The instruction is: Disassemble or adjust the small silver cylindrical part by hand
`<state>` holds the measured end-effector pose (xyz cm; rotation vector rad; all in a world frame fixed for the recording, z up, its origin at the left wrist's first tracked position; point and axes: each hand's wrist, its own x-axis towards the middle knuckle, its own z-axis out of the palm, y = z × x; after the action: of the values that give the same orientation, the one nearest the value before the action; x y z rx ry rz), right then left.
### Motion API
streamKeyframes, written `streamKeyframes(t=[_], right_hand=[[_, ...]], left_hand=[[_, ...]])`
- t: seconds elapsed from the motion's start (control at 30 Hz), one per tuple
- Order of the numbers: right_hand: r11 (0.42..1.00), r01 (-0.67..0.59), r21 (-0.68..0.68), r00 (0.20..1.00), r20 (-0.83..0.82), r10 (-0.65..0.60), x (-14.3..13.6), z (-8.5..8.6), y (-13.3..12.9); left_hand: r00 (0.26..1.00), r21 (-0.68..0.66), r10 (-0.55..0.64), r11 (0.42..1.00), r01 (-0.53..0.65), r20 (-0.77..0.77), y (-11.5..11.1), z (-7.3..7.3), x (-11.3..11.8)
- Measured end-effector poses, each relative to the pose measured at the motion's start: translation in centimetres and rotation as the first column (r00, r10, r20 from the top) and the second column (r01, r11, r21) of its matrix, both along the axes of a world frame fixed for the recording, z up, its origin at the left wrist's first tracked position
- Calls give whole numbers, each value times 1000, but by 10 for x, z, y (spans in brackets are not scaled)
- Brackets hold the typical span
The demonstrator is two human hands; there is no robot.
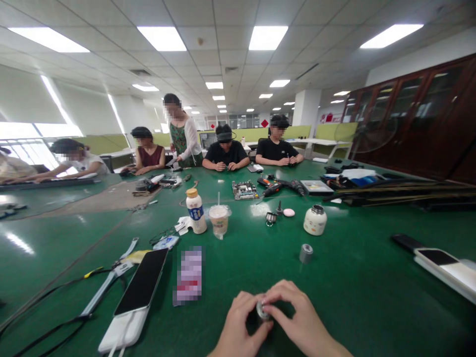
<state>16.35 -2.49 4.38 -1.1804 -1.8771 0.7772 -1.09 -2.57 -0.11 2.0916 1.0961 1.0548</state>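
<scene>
Close to the table's near edge, my left hand (241, 325) curls round a small grey metal cylinder (262, 311), thumb and fingers closed on its side. My right hand (297, 315) pinches at the cylinder's top rim; whether a small part sits between those fingertips cannot be made out. A similar grey metal cylinder (306, 253) stands upright a little ahead and to the right. Beyond it is a cream-coloured jar-shaped bottle (315, 220) without a lid. A pink disc (289, 212) and small dark metal parts (271, 218) lie to its left.
A phone (143, 282) on a white power bank (122, 329) lies left, near a lanyard (107, 285). Ahead stand a milk bottle (196, 212) and a lidded cup with straw (219, 220). A circuit board (245, 190) and power drill (273, 189) lie farther off; several people sit opposite.
</scene>
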Motion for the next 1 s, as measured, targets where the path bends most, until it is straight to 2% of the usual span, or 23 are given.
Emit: streamKeyframes(t=[0.17,0.33,0.47,0.53,0.6,0.7,0.77,0.83,0.9,1.0], right_hand=[[998,15,-60,1000,-8,-15,-2,-3,2],[992,122,20,992,15,-122,10,9,7],[1000,25,1,1000,0,-25,11,14,5],[999,-40,-27,999,18,40,6,10,2],[998,-52,-31,998,24,52,1,4,-1],[999,-3,-52,997,-79,-1,1,1,2],[996,30,-86,981,-190,-45,8,3,9],[994,54,-93,971,-227,-74,18,2,20],[996,59,-74,985,-158,-70,29,-4,30],[997,28,-72,999,-13,-29,39,-25,41]], left_hand=[[999,-3,5,1000,-5,-53,1,-2,-1],[997,-41,20,999,-23,-72,-1,2,-1],[999,-32,17,999,-18,-39,-2,2,-1],[1000,-7,12,1000,-12,-10,-1,0,0],[1000,3,8,1000,-8,0,-1,-1,0],[1000,-4,6,1000,-6,-16,-1,-2,0],[1000,-5,3,1000,-3,-28,-1,-2,-1],[1000,-4,3,1000,-3,-31,-1,-2,-2],[999,-11,8,1000,-8,-31,-1,-1,-2],[999,-26,18,999,-19,-36,-1,0,-2]])
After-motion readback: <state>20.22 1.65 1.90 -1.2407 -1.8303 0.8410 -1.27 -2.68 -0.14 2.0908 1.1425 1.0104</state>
